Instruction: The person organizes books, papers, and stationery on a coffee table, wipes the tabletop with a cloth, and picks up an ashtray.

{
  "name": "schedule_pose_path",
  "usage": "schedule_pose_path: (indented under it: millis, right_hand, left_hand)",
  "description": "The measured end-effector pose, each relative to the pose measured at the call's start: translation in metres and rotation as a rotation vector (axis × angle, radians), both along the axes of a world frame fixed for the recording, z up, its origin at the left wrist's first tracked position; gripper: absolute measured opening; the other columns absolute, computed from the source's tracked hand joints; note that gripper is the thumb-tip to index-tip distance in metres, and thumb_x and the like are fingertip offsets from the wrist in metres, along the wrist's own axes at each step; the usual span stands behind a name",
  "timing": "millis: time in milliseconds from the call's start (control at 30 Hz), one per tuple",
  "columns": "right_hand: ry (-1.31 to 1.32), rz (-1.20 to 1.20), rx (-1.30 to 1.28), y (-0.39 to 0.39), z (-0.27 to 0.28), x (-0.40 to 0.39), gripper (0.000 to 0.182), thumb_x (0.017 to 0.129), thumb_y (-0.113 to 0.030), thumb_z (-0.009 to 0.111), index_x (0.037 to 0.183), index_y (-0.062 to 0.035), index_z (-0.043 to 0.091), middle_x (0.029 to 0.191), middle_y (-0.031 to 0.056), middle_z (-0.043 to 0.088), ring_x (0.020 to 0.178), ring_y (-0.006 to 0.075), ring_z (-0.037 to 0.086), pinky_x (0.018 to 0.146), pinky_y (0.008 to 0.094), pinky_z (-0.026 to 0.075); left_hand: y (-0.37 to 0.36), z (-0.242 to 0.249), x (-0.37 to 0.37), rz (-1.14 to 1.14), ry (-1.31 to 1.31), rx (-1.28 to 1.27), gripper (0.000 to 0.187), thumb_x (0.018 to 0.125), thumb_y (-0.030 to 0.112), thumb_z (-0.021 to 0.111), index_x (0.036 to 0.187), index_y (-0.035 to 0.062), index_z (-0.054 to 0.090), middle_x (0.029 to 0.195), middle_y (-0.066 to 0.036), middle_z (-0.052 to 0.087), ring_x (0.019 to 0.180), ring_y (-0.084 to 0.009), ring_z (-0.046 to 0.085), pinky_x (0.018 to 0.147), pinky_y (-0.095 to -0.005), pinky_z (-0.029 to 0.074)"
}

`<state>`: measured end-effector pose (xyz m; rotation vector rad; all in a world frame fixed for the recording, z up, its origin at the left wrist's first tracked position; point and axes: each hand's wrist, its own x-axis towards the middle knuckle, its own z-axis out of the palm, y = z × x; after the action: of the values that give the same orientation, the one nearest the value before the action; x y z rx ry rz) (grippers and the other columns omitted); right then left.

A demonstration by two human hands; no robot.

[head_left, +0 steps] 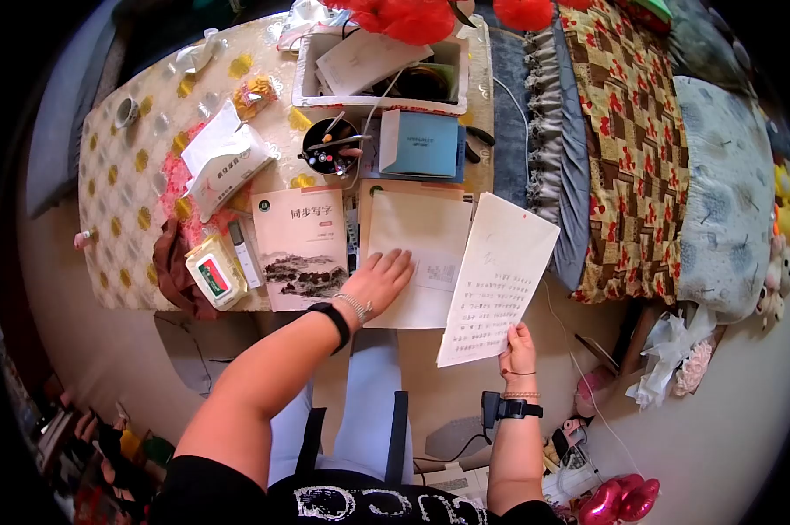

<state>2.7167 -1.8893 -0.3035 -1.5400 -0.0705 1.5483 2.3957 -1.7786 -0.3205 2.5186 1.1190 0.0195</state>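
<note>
My left hand [381, 282] lies flat, fingers stretched out, on a pale sheet of paper [412, 227] at the table's near edge. To its left is a workbook [300, 236] with a landscape drawing and Chinese characters on its cover. My right hand [517, 348] pinches the lower right corner of a stack of handwritten sheets [498, 280], thumb on top. Those sheets are tilted and reach past the table's right edge, overlapping the pale sheet's right side. How many sheets are in the stack cannot be made out.
Behind the papers are a blue box-like item [419, 144], a black pen holder [332, 147] and a white bin [380, 74]. Tissues [228, 166] and a wipes pack [216, 273] stand left. A bed with a patterned cover [622, 149] adjoins the right. A cable [579, 363] hangs down.
</note>
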Motion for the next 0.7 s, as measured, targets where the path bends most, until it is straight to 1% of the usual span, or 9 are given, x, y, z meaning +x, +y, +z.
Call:
schedule_pose_path:
  millis: [33, 100, 133, 233, 300, 367, 400, 467, 700]
  right_hand:
    - [0.010, -0.010, 0.010, -0.002, 0.000, 0.000, 0.011, 0.087, -0.005, 0.044, 0.097, -0.0038, 0.049, 0.099, 0.0082, 0.057, 0.091, 0.0163, 0.055, 0.082, 0.0295, 0.046]
    - [0.007, -0.034, 0.007, -0.006, 0.004, 0.000, 0.011, 0.087, -0.005, 0.044, 0.097, -0.0038, 0.049, 0.099, 0.0082, 0.057, 0.091, 0.0165, 0.055, 0.082, 0.0299, 0.046]
    - [0.010, -0.058, 0.002, -0.006, 0.007, 0.000, 0.011, 0.087, -0.005, 0.044, 0.097, -0.0039, 0.049, 0.099, 0.0082, 0.057, 0.092, 0.0167, 0.055, 0.083, 0.0304, 0.045]
    - [0.007, -0.057, 0.000, -0.011, 0.014, 0.006, 0.011, 0.087, -0.006, 0.044, 0.097, -0.0035, 0.048, 0.099, 0.0083, 0.056, 0.092, 0.0174, 0.055, 0.083, 0.0315, 0.046]
    - [-0.006, -0.045, 0.003, -0.015, 0.016, 0.012, 0.011, 0.087, -0.006, 0.044, 0.098, -0.0035, 0.048, 0.100, 0.0085, 0.056, 0.092, 0.0176, 0.055, 0.083, 0.0319, 0.046]
    - [-0.011, -0.043, 0.009, -0.018, 0.016, 0.015, 0.012, 0.087, -0.006, 0.044, 0.098, -0.0034, 0.048, 0.100, 0.0087, 0.056, 0.093, 0.0178, 0.055, 0.082, 0.0323, 0.046]
    - [-0.009, -0.061, 0.010, -0.018, 0.017, 0.016, 0.012, 0.087, -0.006, 0.044, 0.099, -0.0033, 0.048, 0.101, 0.0087, 0.056, 0.093, 0.0179, 0.055, 0.083, 0.0323, 0.046]
    - [-0.006, -0.084, 0.011, -0.021, 0.017, 0.020, 0.013, 0.087, -0.006, 0.044, 0.099, -0.0033, 0.048, 0.101, 0.0088, 0.056, 0.093, 0.0180, 0.055, 0.083, 0.0324, 0.046]
    - [0.015, -0.080, 0.036, -0.026, 0.018, 0.020, 0.013, 0.087, -0.006, 0.045, 0.099, -0.0024, 0.048, 0.100, 0.0095, 0.057, 0.092, 0.0176, 0.055, 0.081, 0.0310, 0.047]
  left_hand:
    - [0.004, -0.001, 0.011, 0.000, -0.004, 0.002, 0.043, 0.075, 0.016, 0.047, 0.116, 0.0026, 0.042, 0.125, -0.011, 0.039, 0.117, -0.0225, 0.035, 0.092, -0.0355, 0.032]
    - [0.012, -0.003, 0.028, 0.380, -0.021, -0.178, 0.038, 0.074, 0.015, 0.048, 0.110, 0.0032, 0.045, 0.116, -0.011, 0.044, 0.107, -0.0238, 0.041, 0.085, -0.0345, 0.034]
    - [0.015, -0.013, 0.034, 0.400, -0.040, -0.155, 0.055, 0.058, 0.013, 0.068, 0.107, 0.0025, 0.044, 0.114, -0.012, 0.042, 0.106, -0.0274, 0.039, 0.085, -0.0369, 0.033]
    - [0.026, -0.017, 0.039, 0.444, 0.006, -0.301, 0.051, 0.057, 0.012, 0.068, 0.102, 0.0030, 0.045, 0.114, -0.011, 0.041, 0.106, -0.0266, 0.038, 0.085, -0.0371, 0.032]
    - [0.028, -0.019, 0.034, 0.438, -0.072, -0.183, 0.044, 0.060, 0.011, 0.067, 0.097, 0.0029, 0.045, 0.105, -0.012, 0.048, 0.098, -0.0279, 0.045, 0.080, -0.0375, 0.036]
    - [0.031, -0.022, 0.029, 0.354, -0.015, -0.429, 0.033, 0.063, 0.009, 0.065, 0.091, 0.0049, 0.048, 0.090, -0.013, 0.055, 0.087, -0.0303, 0.051, 0.073, -0.0375, 0.040]
    - [0.035, -0.019, 0.023, 0.353, -0.009, -0.424, 0.033, 0.063, 0.009, 0.065, 0.091, 0.0049, 0.048, 0.090, -0.013, 0.055, 0.087, -0.0303, 0.051, 0.073, -0.0375, 0.040]
    - [0.043, -0.013, 0.014, 0.254, -0.266, -0.636, 0.019, 0.066, 0.005, 0.060, 0.083, 0.0063, 0.051, 0.078, -0.012, 0.057, 0.080, -0.0322, 0.054, 0.068, -0.0378, 0.042]
    - [0.109, 0.030, 0.048, -0.197, 0.066, -0.543, 0.010, 0.064, 0.002, 0.054, 0.070, 0.0093, 0.056, 0.074, -0.008, 0.058, 0.078, -0.0270, 0.056, 0.076, -0.0402, 0.040]
